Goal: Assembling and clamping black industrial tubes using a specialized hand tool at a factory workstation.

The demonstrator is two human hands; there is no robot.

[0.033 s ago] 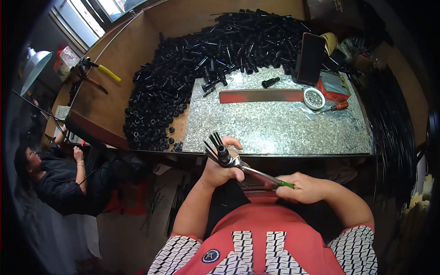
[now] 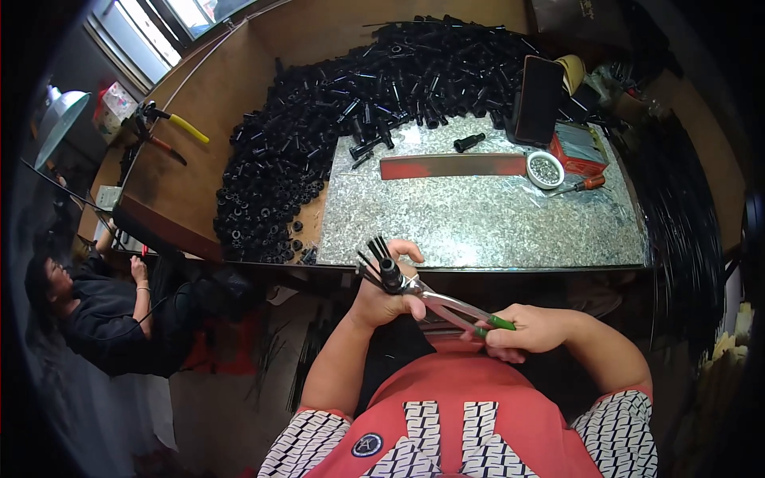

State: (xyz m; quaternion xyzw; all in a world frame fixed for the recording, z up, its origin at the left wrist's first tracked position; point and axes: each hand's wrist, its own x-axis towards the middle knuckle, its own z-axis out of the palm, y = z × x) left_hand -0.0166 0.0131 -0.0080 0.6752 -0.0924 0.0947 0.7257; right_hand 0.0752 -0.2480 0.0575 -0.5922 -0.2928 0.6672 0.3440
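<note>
In front of my body, my left hand is closed round a black cylindrical plastic part and several thin black strips that stick out past it. Pliers with long metal arms and green grips reach from my right hand to this part. My right fingers are wrapped round the grips, which are spread apart. The jaws lie against the part by my left thumb, but their exact bite is hidden.
A heap of black plastic parts fills the table's back and left. On the speckled board lie a red-edged strip, a white bowl of small metal pieces, a screwdriver and a phone. Another person sits at left.
The pliers' handles have spread apart; earlier they were pressed close together. My right fingers have loosened with them, while my left hand stays almost in place.
</note>
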